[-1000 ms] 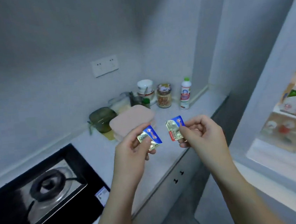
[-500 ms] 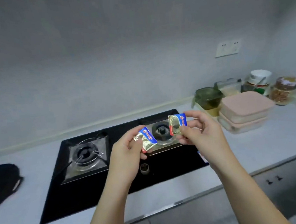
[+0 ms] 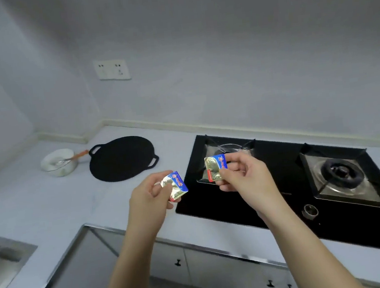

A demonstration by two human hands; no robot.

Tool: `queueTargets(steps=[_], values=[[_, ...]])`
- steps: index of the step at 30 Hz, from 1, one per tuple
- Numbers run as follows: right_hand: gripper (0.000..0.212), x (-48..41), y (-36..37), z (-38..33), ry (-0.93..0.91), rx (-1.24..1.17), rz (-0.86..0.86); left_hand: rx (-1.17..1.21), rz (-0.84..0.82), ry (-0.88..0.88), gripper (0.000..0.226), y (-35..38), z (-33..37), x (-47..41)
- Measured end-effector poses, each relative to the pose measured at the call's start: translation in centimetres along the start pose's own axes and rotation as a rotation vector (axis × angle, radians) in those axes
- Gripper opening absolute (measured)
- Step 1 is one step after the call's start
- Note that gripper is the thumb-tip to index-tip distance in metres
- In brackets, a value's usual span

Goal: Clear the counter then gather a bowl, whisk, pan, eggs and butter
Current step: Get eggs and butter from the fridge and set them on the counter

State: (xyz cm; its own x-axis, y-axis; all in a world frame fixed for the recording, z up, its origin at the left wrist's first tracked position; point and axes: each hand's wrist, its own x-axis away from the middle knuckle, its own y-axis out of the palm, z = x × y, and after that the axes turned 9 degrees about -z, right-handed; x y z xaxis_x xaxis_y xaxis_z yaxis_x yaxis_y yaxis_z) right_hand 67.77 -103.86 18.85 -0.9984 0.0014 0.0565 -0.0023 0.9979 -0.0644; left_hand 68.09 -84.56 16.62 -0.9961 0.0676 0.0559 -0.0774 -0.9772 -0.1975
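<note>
1. Hands: the left hand pinches one foil butter packet, the left packet, between thumb and fingertips. The right hand pinches a second, the right packet, the same way. Neither hand has a spare finger free.
2. Location: both packets are in the air, apart from each other. The left one hangs over the tabletop, just off the hob's left edge. The right one hangs over the hob's left burner.
3. Gathered so far: the pan lies flat on the tabletop left of the hob. The bowl sits just left of it, toward the far-left corner, with the whisk resting inside. No eggs are in view.
4. Step in hand, by judgement: delivering the butter to the gathered group.
5. Recommendation: set both packets flat on bare tabletop between the pan and the hob's left edge, never on the hob. Keep the pinch light, since foil-wrapped butter likely dents. Lower until the foil touches, then release.
6. Orientation, left packet: tilted, with the long axis running from upper left to lower right and the blue band on the side facing the hob.
7. Orientation, right packet: nearly upright, printed face to the camera, with the blue band at the top and the red strip low.
</note>
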Motion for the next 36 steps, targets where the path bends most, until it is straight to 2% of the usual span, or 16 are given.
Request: queueTargets(steps=[3,4,8,15,20,23,28,35,36], values=[[0.021,-1.4,1.7,0.6,0.026,0.017,-0.045,-0.030,0.048,-0.055,0.027,-1.3,-0.8,-0.9],[0.021,-5.5,6.0,1.2,0.040,0.033,-0.134,-0.020,0.149,-0.078,0.026,-5.4,-2.5,-3.0],[0.018,-8.4,8.6,2.2,0.068,0.022,-0.177,-0.046,0.186,-0.111,0.020,-7.6,-3.3,-4.9],[0.015,-19.1,19.3,4.8,0.198,0.058,-0.428,0.025,0.476,-0.287,0.003,-16.9,-8.6,-11.3],[0.013,-23.0,26.7,6.6,0.341,0.087,-0.529,0.075,0.541,-0.400,0.009,-23.0,-12.1,-12.9],[0.014,-24.9,31.2,8.3,0.415,0.092,-0.527,0.112,0.538,-0.429,0.010,-26.7,-15.1,-14.2],[0.020,-28.0,37.7,10.8,0.508,0.104,-0.419,0.180,0.482,-0.541,0.014,-33.1,-19.8,-16.9],[0.002,-31.2,45.5,14.8,0.669,0.153,-0.315,0.194,0.540,-0.678,0.016,-39.7,-25.1,-20.8],[0.005,-31.6,46.5,15.2,0.686,0.156,-0.298,0.197,0.535,-0.698,0.017,-40.4,-25.8,-21.4]])
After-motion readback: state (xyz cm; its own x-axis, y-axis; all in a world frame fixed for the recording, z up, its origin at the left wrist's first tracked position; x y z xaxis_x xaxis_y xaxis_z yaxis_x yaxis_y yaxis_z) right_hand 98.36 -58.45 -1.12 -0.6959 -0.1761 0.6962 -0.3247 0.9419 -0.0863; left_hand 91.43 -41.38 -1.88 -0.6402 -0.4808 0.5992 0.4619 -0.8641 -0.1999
